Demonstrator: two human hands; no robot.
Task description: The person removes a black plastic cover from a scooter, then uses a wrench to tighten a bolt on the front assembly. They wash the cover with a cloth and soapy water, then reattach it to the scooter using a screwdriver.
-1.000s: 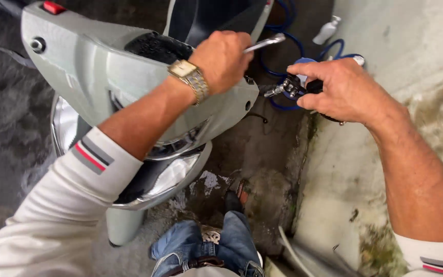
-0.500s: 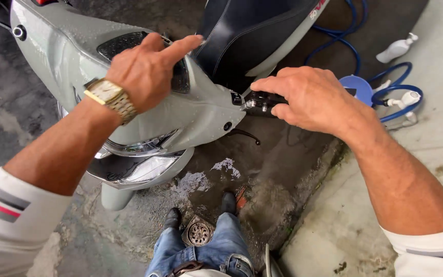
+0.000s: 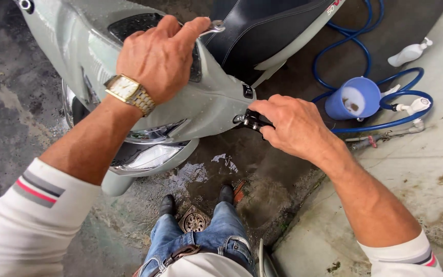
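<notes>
scooter [image 3: 208, 102]: grey, wet, beneath both hands
left hand [image 3: 162, 54]: curled on the scooter's rear body, fingertips at a chrome bar
right hand [image 3: 296, 125]: closed around dark keys [image 3: 250, 120] at the scooter's side

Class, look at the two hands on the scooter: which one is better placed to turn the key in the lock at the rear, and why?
The right hand. It already pinches the dark key at the rear of the scooter. The left hand rests higher on the body, near the seat, with a metal tool under its fingers.
</notes>
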